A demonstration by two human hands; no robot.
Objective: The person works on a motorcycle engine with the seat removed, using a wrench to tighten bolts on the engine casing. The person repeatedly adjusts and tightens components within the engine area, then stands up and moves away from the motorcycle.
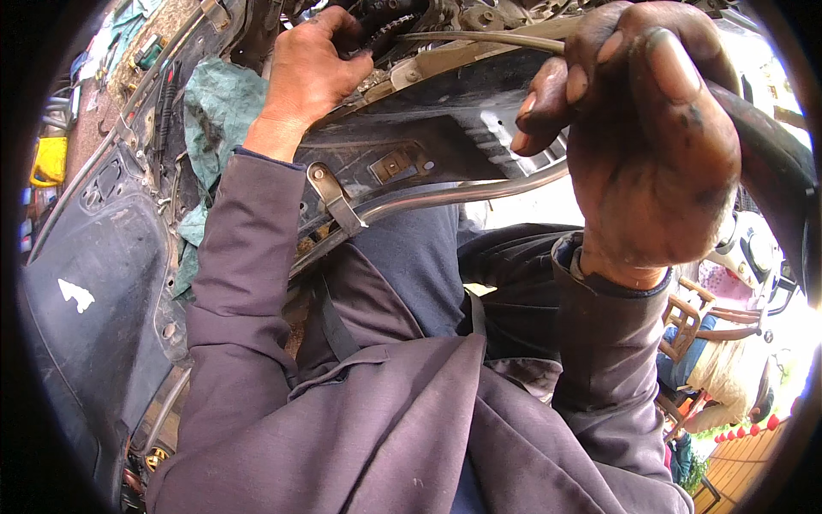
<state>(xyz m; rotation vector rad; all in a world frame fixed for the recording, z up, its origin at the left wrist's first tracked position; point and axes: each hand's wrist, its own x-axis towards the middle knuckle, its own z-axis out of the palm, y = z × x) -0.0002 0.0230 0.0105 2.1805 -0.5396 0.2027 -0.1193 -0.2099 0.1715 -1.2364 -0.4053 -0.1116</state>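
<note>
Curling its dirt-darkened fingers inward, the right hand (646,163) rises close to the camera, closed on a slender tan-grey flexible strip (479,37). That strip stretches across the upper part of the view, from beside the left hand (312,73) to the right hand's knuckles, where it passes out of sight. The left hand bends its thumb and forefinger toward each other next to a dark part with a row of bright spots (390,30); I cannot tell whether the fingertips pinch anything.

Below the strip lies a black, scuffed sheet-metal panel (454,128) with cut-out holes. A bent, shiny metal tube (462,194) runs under it, with a bare metal bracket (336,197) at its left part. Just left of the left wrist hangs a stained, crumpled teal cloth (221,107). A broad dark grey panel with a white patch (94,308) fills the left side, and beyond it a yellow object (50,161) is on the ground. To the right of the right hand slants a thick black curved piece (766,163). The person wears a purplish-brown jacket (402,428) and dark trousers (411,248). Brown wooden furniture (685,321) stands farther off at the right.
</note>
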